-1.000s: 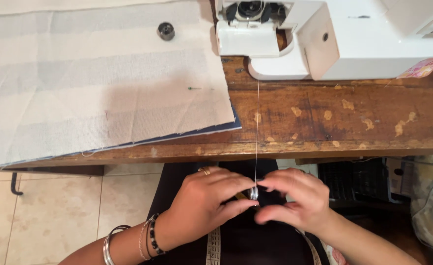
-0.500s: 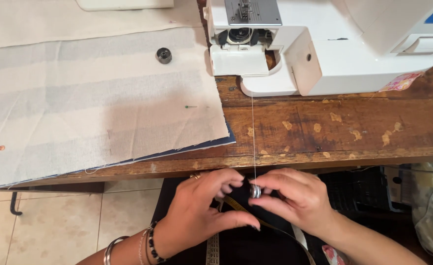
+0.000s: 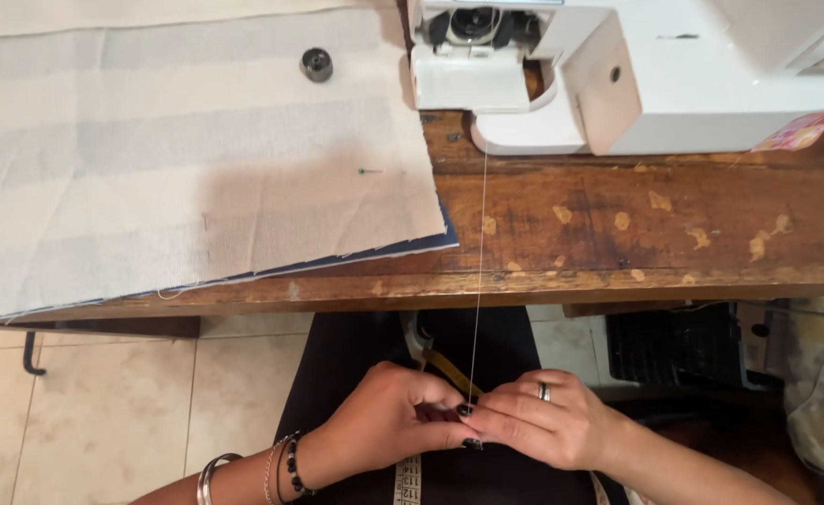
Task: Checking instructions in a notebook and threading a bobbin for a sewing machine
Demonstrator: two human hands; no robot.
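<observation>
hands [image 3: 472, 425] lower, thread [image 3: 480, 271] longer

pink-orange label [image 3: 802, 131] on white sewing machine [image 3: 711, 65], table's right

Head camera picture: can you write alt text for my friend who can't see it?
Two hands, left hand and right hand, pinch a thin thread running down from a white sewing machine. Pale fabric lies on the worn wooden table.
</observation>
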